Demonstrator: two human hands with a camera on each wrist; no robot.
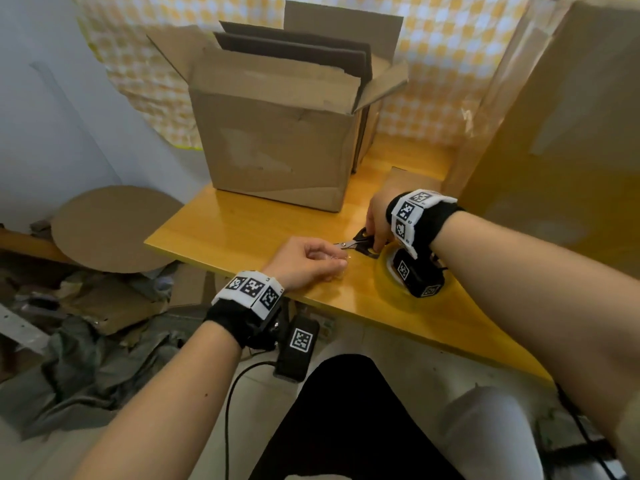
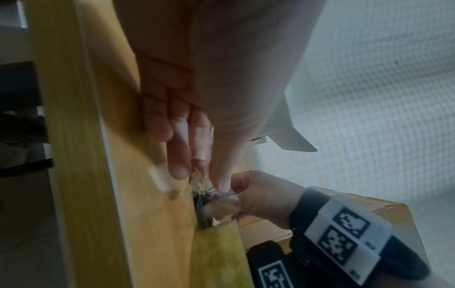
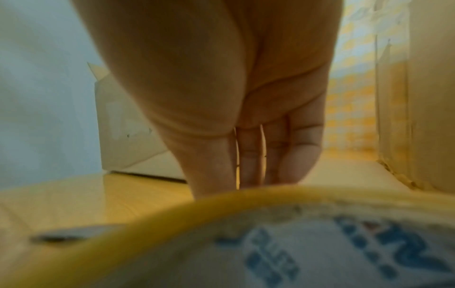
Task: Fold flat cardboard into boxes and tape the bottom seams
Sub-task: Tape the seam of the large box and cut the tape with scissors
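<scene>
An open cardboard box [image 1: 277, 150] stands at the back of the yellow table [image 1: 225, 233], with flat dark sheets upright inside it. A roll of clear tape [image 1: 388, 282] lies flat near the front edge, partly under my right wrist. My left hand [image 1: 311, 261] pinches the crumpled free end of the tape [image 2: 200, 183] between thumb and fingers. My right hand [image 1: 375, 220] grips black-handled scissors [image 1: 358, 241], whose blades point left toward the pinched tape. In the right wrist view the tape roll's rim [image 3: 221, 204] hides the fingertips.
A tall cardboard piece [image 1: 554, 133] leans at the table's right side. A round cardboard disc [image 1: 114, 226] and a heap of scraps [image 1: 86, 323] lie on the floor to the left. Checked cloth hangs behind the box.
</scene>
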